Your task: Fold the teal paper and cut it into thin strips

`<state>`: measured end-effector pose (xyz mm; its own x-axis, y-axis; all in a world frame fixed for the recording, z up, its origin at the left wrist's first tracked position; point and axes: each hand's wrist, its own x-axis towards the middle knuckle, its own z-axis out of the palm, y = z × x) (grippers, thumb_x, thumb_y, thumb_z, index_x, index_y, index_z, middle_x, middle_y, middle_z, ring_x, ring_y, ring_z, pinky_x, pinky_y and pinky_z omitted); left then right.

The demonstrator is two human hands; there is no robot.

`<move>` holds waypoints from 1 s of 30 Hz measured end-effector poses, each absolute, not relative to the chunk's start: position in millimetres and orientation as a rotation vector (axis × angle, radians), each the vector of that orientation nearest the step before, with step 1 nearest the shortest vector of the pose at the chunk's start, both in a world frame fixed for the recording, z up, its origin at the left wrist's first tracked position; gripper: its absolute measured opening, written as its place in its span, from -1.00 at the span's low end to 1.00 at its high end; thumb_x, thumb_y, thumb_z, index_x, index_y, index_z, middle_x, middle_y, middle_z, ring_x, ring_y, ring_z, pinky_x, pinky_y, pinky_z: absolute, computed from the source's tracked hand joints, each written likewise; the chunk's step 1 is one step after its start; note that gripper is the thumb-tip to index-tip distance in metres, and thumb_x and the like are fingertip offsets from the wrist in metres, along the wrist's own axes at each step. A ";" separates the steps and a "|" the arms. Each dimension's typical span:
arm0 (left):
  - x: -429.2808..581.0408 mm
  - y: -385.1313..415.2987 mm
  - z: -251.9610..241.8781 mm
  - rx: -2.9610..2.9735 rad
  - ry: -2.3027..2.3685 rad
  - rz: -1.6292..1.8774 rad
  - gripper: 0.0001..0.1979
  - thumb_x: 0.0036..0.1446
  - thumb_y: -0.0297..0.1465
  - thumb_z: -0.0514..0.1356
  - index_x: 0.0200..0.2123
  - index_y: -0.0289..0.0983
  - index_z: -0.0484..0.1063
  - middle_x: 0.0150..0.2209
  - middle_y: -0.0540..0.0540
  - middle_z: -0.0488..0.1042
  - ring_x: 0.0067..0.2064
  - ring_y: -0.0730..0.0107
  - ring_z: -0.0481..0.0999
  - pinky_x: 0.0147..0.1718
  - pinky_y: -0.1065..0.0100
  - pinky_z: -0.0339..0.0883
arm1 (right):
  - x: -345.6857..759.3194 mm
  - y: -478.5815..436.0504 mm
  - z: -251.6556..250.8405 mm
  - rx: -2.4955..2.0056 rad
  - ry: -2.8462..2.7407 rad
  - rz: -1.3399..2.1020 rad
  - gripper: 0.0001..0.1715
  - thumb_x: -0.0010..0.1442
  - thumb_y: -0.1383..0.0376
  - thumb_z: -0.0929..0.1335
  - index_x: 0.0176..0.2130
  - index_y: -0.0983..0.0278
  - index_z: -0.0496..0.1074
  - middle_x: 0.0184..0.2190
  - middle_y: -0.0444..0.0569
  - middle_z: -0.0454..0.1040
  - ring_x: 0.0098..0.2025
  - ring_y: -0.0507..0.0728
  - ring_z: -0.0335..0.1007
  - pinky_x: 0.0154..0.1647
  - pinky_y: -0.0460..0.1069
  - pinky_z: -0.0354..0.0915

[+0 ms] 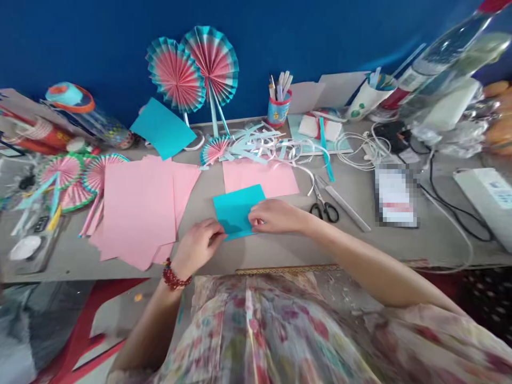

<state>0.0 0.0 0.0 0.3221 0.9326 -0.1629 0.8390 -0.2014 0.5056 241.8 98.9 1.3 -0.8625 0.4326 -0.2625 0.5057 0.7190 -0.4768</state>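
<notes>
A turquoise sheet of paper [239, 205] lies on the table in front of me, its near edge turned up in a narrow fold. My left hand [202, 240] pinches the near left corner, with a red bead bracelet on its wrist. My right hand [274, 216] is closed on the sheet's right side, fingers curled at the near edge. Beyond the sheet lies a pink sheet of paper [260, 177], partly covered by it. A stack of pink paper [140, 208] rests to the left of my left hand.
Scissors [325, 208] and a ruler-like strip [348, 208] lie right of my hands. White paper strips [264, 144] are heaped behind. Pleated paper fans [210, 64] lean on the blue wall. A pen cup [279, 109], a phone [396, 197] and cables [364, 146] stand or lie around.
</notes>
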 end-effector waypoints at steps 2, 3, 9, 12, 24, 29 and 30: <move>0.6 -0.2 0.4 2.116 1.533 0.201 -0.84 0.33 -0.37 0.12 -0.32 -0.24 0.44 -0.29 -0.05 0.44 -0.26 0.33 0.45 -0.25 0.34 0.25 | 240.3 100.6 1.8 0.759 2.764 -0.853 -0.84 0.24 0.30 0.34 -0.34 0.26 0.52 -0.28 -0.06 0.56 -0.22 0.11 0.40 -0.30 -0.06 0.04; 0.9 -0.3 0.5 2.133 1.524 0.180 -0.82 0.34 -0.36 0.12 -0.32 -0.24 0.44 -0.29 -0.06 0.44 -0.26 0.32 0.45 -0.25 0.33 0.25 | 239.6 101.3 2.1 0.759 2.754 -0.861 -0.84 0.23 0.29 0.35 -0.34 0.26 0.52 -0.28 -0.06 0.56 -0.22 0.11 0.40 -0.30 -0.06 0.04; 2.1 0.2 0.1 2.230 1.512 0.073 -0.79 0.34 -0.33 0.13 -0.36 -0.25 0.43 -0.30 -0.06 0.40 -0.27 0.32 0.44 -0.26 0.33 0.24 | 237.3 103.5 1.4 0.795 2.719 -0.903 -0.87 0.19 0.29 0.38 -0.38 0.26 0.51 -0.32 -0.08 0.55 -0.27 0.09 0.38 -0.35 -0.07 0.01; 1.9 1.9 0.0 2.221 1.527 0.066 -0.79 0.33 -0.32 0.14 -0.37 -0.25 0.43 -0.32 -0.05 0.39 -0.30 0.34 0.43 -0.29 0.35 0.22 | 239.2 107.8 -2.5 0.750 2.727 -0.973 -0.87 0.16 0.30 0.39 -0.42 0.27 0.49 -0.36 -0.10 0.52 -0.31 0.06 0.34 -0.39 -0.07 -0.02; 1.3 0.9 -2.4 2.140 1.602 0.263 -0.85 0.34 -0.37 0.07 -0.26 -0.23 0.41 -0.28 -0.04 0.49 -0.28 0.32 0.48 -0.30 0.34 0.26 | 250.5 121.6 -12.4 0.670 2.738 -1.070 -0.83 0.09 0.32 0.38 -0.52 0.27 0.42 -0.51 -0.18 0.41 -0.45 0.00 0.21 -0.44 -0.07 -0.09; 3.9 -10.5 -3.6 2.040 1.602 0.715 -0.84 0.37 -0.41 0.04 -0.16 -0.23 0.43 -0.18 -0.08 0.52 -0.14 0.32 0.53 -0.16 0.33 0.37 | 250.8 119.1 -12.1 0.687 2.732 -1.070 -0.85 0.11 0.30 0.39 -0.48 0.27 0.45 -0.47 -0.15 0.45 -0.42 0.03 0.25 -0.42 -0.07 -0.06; 5.6 -14.9 -3.8 2.062 1.597 0.796 -0.84 0.36 -0.43 0.05 -0.14 -0.24 0.44 -0.18 -0.10 0.52 -0.13 0.32 0.53 -0.14 0.32 0.38 | 250.9 119.0 -12.1 0.689 2.728 -1.070 -0.86 0.12 0.30 0.39 -0.47 0.27 0.46 -0.46 -0.15 0.46 -0.41 0.03 0.26 -0.42 -0.08 -0.06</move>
